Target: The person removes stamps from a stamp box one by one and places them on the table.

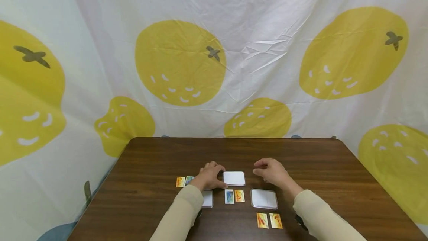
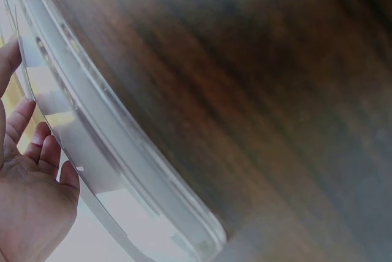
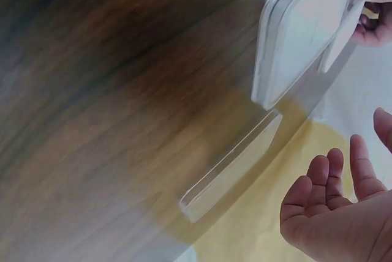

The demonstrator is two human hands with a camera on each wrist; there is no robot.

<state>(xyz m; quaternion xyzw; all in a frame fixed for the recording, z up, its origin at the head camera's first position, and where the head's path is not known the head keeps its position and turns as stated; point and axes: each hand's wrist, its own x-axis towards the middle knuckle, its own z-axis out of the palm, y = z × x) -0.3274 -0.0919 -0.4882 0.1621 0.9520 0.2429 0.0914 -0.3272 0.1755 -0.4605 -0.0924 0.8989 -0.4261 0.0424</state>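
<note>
My left hand (image 1: 210, 177) is at the left end of the far white-faced flat case (image 1: 234, 178), thumb and fingers at its two left corners. In the right wrist view, that hand (image 3: 376, 20) pinches the white case (image 3: 343, 35) at its edge. My right hand (image 1: 272, 172) hovers to the right of this case, fingers loosely bent and holding nothing. Closer in lies a second white case (image 1: 264, 198), below the right hand. A third white case (image 1: 207, 199) is partly covered by the left forearm.
Small picture cards lie in pairs: a blue card (image 1: 229, 196) beside an orange card (image 1: 239, 196), two orange-red cards (image 1: 262, 220) nearer, and an orange card (image 1: 180, 182) beside a bluish one at left. A fruit-patterned cloth (image 1: 254, 66) hangs behind the brown table (image 1: 160, 151).
</note>
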